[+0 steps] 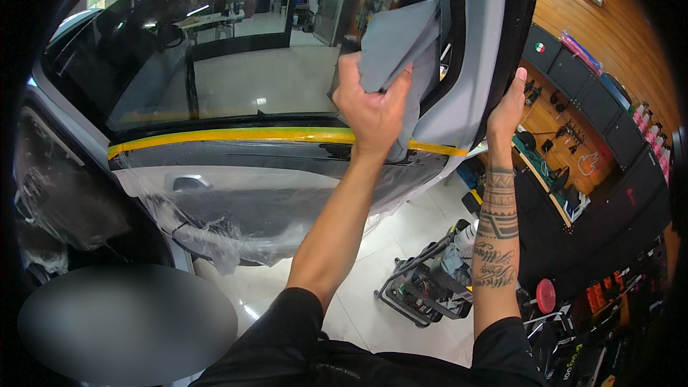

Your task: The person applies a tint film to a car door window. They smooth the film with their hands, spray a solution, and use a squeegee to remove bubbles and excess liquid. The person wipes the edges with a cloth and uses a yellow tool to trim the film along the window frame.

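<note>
An open car door with a dark glass window stands before me, a yellow tape strip along the window's lower edge and clear plastic sheeting over the inner panel below. My left hand presses a folded grey cloth at the window's rear end, fingers closed on it. Part of the cloth hangs below my hand to the tape. My right hand is closed on the outer edge of the door frame, thumb upward.
A wheeled cart with items stands on the tiled floor below the door. To the right are a wooden wall with dark cabinets and hanging tools. A car seat under plastic is at left.
</note>
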{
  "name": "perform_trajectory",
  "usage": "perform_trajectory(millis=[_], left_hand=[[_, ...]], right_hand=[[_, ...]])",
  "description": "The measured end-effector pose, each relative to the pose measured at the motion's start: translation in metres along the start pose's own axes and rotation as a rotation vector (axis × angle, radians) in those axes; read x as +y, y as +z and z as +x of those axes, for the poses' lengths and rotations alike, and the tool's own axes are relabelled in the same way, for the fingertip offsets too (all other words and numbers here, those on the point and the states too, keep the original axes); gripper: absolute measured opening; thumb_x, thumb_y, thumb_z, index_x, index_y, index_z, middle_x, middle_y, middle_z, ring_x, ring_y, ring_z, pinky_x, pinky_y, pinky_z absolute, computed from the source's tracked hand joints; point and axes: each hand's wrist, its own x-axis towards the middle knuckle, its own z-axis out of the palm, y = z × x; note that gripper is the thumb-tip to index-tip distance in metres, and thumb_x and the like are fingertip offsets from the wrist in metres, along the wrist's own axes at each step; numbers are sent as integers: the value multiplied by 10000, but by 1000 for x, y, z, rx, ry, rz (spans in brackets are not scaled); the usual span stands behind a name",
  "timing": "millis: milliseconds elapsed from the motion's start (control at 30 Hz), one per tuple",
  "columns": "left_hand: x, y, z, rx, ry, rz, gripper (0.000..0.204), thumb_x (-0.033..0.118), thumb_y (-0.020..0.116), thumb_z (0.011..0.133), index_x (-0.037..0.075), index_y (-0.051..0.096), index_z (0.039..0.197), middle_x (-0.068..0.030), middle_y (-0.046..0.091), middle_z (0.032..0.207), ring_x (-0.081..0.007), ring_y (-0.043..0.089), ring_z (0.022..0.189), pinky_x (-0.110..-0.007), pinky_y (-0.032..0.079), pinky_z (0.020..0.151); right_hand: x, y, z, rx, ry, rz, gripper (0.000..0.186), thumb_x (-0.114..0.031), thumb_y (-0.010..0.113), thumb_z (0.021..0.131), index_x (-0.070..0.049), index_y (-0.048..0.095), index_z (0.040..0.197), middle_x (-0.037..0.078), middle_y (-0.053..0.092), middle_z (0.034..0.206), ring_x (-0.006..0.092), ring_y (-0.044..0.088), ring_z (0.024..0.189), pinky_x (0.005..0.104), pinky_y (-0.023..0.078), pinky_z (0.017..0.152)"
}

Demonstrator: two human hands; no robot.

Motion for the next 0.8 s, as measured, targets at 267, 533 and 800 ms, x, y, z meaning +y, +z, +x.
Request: perform_trajectory(millis=[267,533,800], left_hand=[[7,-97,94,299,-134,-325,532,211,652,794,-47,450,1213,-172,589,1051,-248,595,981,-339,506,839],[67,-334,99,-88,-410,254,670,217,778,627,-18,520,1199,-71,610,1037,-163,589,925,-285,474,797],[39,-414,194,-511,-206,735,439,221,782,663,2,647,1019,-112,480,1265,-218,479,1142,-327,363,973]], right_hand=[[14,-7,9,-5,41,-29,594,-447,322,992,73,559,830,81,571,764,164,471,712,323,398,692],[-17,24,-52,310,-214,-285,293,-197,496,953,27,514,1141,144,517,1158,223,491,1077,352,379,941],[-111,110,-145,215,-500,-443,453,-225,510,934,39,405,1286,204,419,1307,324,395,1221,426,284,1045]])
